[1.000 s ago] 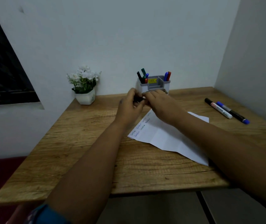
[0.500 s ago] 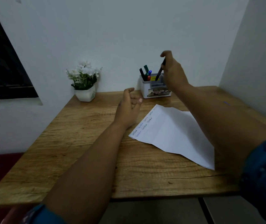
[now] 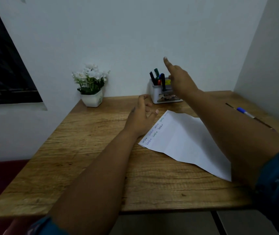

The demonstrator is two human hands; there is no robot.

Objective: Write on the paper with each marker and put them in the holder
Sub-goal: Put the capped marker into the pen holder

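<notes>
The black marker [image 3: 163, 82] that the right hand [image 3: 179, 80] was carrying above the holder [image 3: 162, 96] half a second ago now stands in it, cap up, beside the other markers [image 3: 155, 77] — and the hand has let go, its grip apart with the index finger stretched upward and nothing between the fingers. The left hand [image 3: 139, 118] hovers over the worktop [image 3: 87, 150] just beside the near-left corner of the paper [image 3: 186, 141], fingers loosely spread and holding nothing, much as it was a moment before. I judge that one more marker is dealt with, written and stowed, and the next one has to be fetched. 2 rows of handwriting run along the left edge of the paper, though the words are too small to read with certainty. On the far right a blue-capped marker [image 3: 244, 112] lies on the worktop, and a dark one seems to lie alongside it — the right forearm crosses in front, so how many remain there cannot be counted. The right hand also covers the holder's right compartments, so what they contain is hidden. A white flower pot [image 3: 92, 99] stands at the back left, well apart from everything.
</notes>
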